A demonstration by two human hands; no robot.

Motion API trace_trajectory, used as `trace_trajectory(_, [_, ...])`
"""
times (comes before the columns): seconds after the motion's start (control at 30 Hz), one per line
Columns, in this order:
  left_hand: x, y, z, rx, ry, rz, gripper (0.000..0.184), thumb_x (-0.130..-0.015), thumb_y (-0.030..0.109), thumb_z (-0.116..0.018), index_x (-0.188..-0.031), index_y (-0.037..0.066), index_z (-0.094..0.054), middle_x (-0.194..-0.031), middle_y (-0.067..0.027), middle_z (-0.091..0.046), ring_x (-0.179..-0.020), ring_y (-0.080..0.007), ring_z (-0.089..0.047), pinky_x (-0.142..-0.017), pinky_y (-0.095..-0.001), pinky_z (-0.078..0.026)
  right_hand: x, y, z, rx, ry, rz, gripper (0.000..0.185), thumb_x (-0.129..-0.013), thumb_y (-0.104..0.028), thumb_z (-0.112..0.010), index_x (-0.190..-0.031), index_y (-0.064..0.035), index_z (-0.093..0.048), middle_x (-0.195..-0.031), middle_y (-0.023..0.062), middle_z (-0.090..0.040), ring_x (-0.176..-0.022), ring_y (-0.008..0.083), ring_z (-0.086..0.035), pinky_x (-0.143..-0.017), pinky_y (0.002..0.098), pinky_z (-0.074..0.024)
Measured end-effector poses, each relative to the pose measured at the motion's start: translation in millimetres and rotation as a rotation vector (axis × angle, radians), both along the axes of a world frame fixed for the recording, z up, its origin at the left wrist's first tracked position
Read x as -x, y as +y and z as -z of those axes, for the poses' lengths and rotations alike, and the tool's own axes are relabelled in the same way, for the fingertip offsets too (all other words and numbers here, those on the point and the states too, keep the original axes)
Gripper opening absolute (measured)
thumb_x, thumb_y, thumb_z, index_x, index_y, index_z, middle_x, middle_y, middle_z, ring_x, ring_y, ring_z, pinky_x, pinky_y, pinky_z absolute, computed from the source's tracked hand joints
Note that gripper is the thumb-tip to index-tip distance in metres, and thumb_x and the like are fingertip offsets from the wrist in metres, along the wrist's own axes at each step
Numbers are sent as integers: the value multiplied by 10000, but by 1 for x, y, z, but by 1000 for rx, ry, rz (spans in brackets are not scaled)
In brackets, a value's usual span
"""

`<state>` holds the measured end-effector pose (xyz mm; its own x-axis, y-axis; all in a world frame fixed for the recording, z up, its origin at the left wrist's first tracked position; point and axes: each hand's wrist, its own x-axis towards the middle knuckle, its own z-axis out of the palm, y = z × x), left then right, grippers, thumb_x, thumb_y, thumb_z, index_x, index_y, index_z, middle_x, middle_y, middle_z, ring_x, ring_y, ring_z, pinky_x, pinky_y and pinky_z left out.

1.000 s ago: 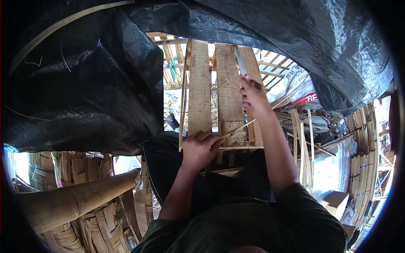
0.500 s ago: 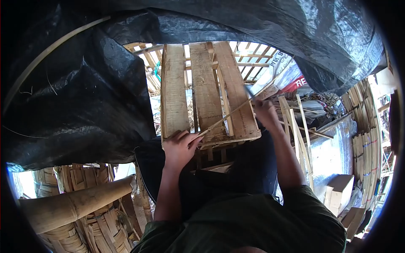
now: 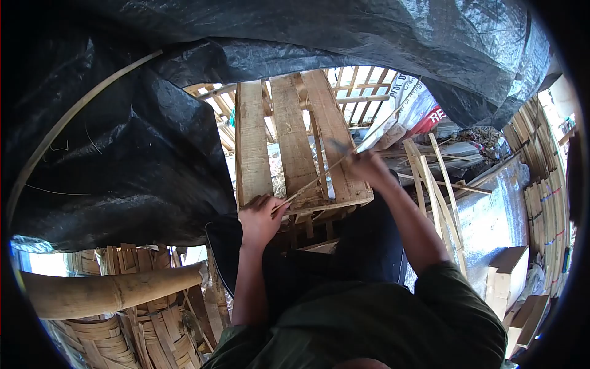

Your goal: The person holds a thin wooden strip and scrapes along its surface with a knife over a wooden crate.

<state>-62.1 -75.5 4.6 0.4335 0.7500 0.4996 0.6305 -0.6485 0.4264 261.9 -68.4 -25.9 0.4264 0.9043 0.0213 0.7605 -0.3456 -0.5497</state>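
Observation:
A long thin bamboo strip [image 3: 314, 181] runs slantwise over a wooden slatted crate [image 3: 289, 123]. My left hand [image 3: 260, 215] is closed on the strip's near end, at the crate's front left edge. My right hand [image 3: 369, 169] is closed on what looks like a knife [image 3: 337, 146]; its dark blade is smeared by motion and its handle is hidden in my fist. That blade lies close to the strip; whether it touches, I cannot tell. Beyond my right hand the strip goes on toward the upper right.
Black plastic sheeting [image 3: 123, 135] hangs at the left and overhead. Pale split strips [image 3: 433, 184] lean at the right, near a cardboard box [image 3: 507, 277]. A thick bamboo pole [image 3: 117, 294] and woven bamboo [image 3: 98, 341] are at the lower left. A printed sack [image 3: 412, 111] lies behind.
My right hand and the knife have moved left and slightly down along the strip, toward my left hand. My left hand keeps its hold. The whole view has shifted slightly.

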Motion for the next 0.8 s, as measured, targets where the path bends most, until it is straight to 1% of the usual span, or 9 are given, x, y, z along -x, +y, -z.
trace_trajectory(0.1, [1, -4, 4, 14, 11, 8, 182, -796, 211, -805, -770, 128, -645, -738, -19, -658, -688, -236, -659, -583, -358, -500, 3, -5, -4, -79, 32, -156, 491, -985, -341, -516, -735, 66, -631, -669, 337, -615, -696, 527, -653, -657, 535, -557])
trace_trajectory(0.17, [0, -4, 7, 8, 23, -2, 188, -794, 212, -806, -767, 126, -641, -738, -21, -656, -685, -236, -658, -581, -359, -498, -14, 6, 11, 134, -440, -327, 479, -984, -342, -508, -762, 59, -645, -702, 336, -623, -713, 529, -648, -670, 550, -557])
trace_trajectory(0.2, [-1, -4, 7, 9, 7, 1, 191, -792, 214, -807, -767, 125, -640, -733, -23, -652, -682, -237, -656, -580, -361, -497, -5, 6, 41, -23, -4, -133, 470, -993, -337, -495, -779, 52, -649, -730, 315, -646, -707, 518, -657, -665, 557, -557])
trace_trajectory(0.23, [-2, -4, 6, 11, -7, 6, 194, -790, 217, -808, -766, 124, -640, -729, -25, -647, -679, -238, -654, -579, -362, -496, 22, 5, 42, -129, -259, -147, 457, -995, -325, -501, -773, 48, -642, -723, 302, -651, -669, 517, -653, -622, 562, -555])
trace_trajectory(0.3, [0, -6, 6, -15, 9, -2, 198, -788, 217, -809, -766, 122, -637, -724, -27, -645, -677, -240, -653, -580, -365, -498, 26, -17, -17, 13, 73, -152, 471, -995, -327, -508, -744, 54, -628, -682, 304, -635, -647, 516, -650, -584, 552, -547])
trace_trajectory(0.4, [-1, -7, 10, -7, -6, -15, 202, -788, 217, -809, -765, 117, -635, -720, -31, -642, -675, -244, -652, -584, -371, -500, 9, -10, 16, -15, -429, -313, 484, -1000, -337, -499, -724, 41, -625, -666, 286, -637, -645, 486, -664, -549, 530, -539])
trace_trajectory(0.53, [-2, -5, 10, 5, -12, -12, 201, -794, 221, -806, -767, 113, -639, -725, -37, -644, -685, -251, -656, -589, -378, -503, 25, -24, -7, 137, 7, -194, 479, -1002, -346, -508, -722, 20, -642, -686, 295, -645, -617, 455, -673, -534, 524, -539])
trace_trajectory(0.67, [-3, -6, 10, 85, -35, -19, 196, -801, 217, -803, -768, 109, -643, -735, -40, -651, -699, -253, -659, -594, -381, -506, 52, -40, -2, -77, -160, -32, 439, -1006, -279, -493, -730, 30, -638, -686, 276, -651, -631, 466, -674, -600, 535, -557])
trace_trajectory(0.8, [-4, 0, 7, 20, -30, -30, 179, -810, 205, -794, -786, 107, -646, -757, -38, -665, -709, -257, -659, -610, -387, -516, 20, -48, -50, 78, -9, -125, 405, -998, -243, -505, -738, 46, -619, -706, 280, -641, -742, 469, -672, -672, 557, -538])
